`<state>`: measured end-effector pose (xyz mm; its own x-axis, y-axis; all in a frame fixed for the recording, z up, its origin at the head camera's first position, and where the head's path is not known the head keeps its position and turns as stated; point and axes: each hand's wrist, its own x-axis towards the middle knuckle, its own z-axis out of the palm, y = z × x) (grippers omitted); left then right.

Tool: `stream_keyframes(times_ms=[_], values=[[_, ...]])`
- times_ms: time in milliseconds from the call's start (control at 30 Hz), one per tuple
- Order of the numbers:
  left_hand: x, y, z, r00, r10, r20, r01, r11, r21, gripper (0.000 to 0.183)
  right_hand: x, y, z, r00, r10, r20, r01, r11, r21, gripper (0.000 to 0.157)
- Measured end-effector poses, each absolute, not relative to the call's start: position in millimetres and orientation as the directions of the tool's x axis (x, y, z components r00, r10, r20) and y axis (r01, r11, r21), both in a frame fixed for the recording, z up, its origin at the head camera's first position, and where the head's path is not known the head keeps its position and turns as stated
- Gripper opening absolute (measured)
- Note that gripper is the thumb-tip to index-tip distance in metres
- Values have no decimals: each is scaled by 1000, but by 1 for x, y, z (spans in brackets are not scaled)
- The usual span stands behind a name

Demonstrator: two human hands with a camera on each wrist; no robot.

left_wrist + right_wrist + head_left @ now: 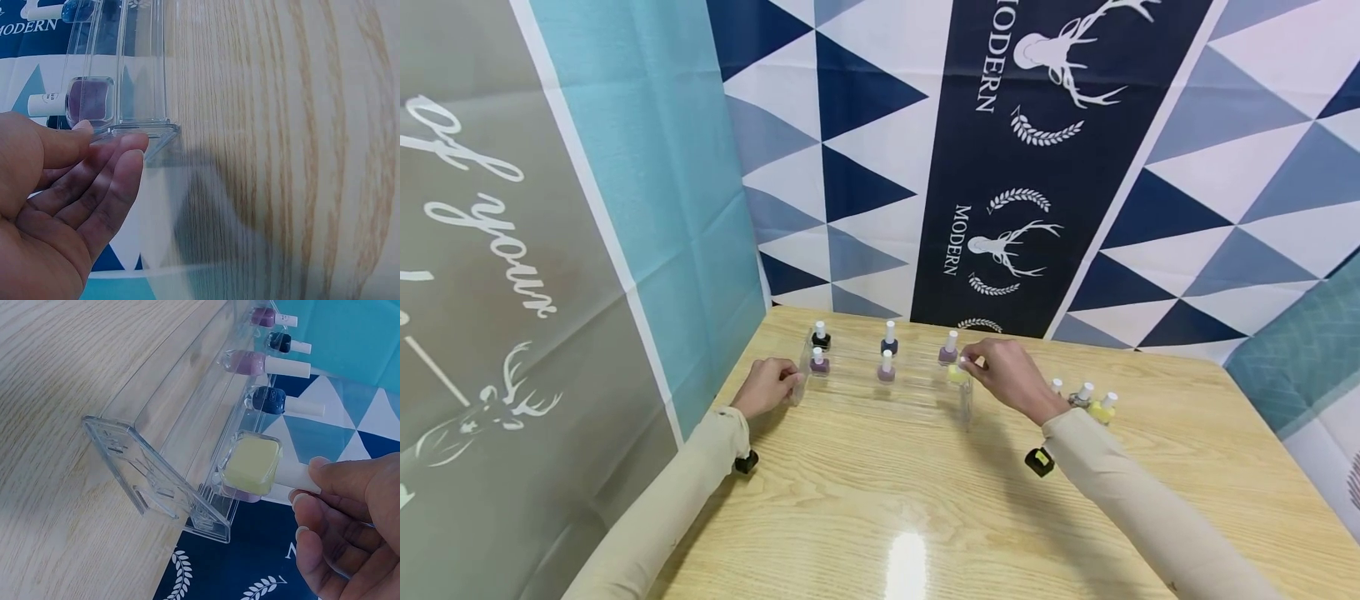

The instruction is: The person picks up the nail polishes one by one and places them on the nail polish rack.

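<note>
Beige sleeves (1142, 504) stretch in from the near side, a small black device (1040, 461) by the right wrist and a dark one by the left. Below them spreads the pale wood-grain counter (820, 500), a patch of light gleaming on it.

Beyond the right cuff, three white-capped bottles sit together: a bright yellow one (1103, 410), a greyish one (1079, 399), and another largely hidden, whose colour I can't make out.

Farther in stands a clear rack (162, 478), stepped and see-through. The person's left hand (767, 385) is at its left end, thumb and fingertips lightly pinching the end panel. At the opposite end the right hand (1007, 371) grasps the white cap of a pale yellow nail-polish bottle (253, 464) between thumb and fingers. That bottle is at the right end of the front row; whether it touches the rack, I can't tell.

Along the same row are a mauve bottle (886, 372) at the middle and a deep purple bottle (819, 365) near the left hand. Behind come a purple bottle (948, 356), a dark blue bottle (889, 346) and a black bottle (822, 341).

Last of all hangs the printed cloth (865, 192), triangles beside a navy stripe of white stags.
</note>
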<state>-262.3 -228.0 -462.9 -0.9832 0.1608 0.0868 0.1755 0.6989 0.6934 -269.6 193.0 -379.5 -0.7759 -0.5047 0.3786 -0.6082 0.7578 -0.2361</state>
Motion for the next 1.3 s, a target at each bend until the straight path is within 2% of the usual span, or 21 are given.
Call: stream_keyframes(times_ms=[1300], values=[[-264, -231, -466, -985, 157, 66, 156, 685, 712, 24, -281, 181, -396, -765, -529, 368, -624, 752, -214, 7]])
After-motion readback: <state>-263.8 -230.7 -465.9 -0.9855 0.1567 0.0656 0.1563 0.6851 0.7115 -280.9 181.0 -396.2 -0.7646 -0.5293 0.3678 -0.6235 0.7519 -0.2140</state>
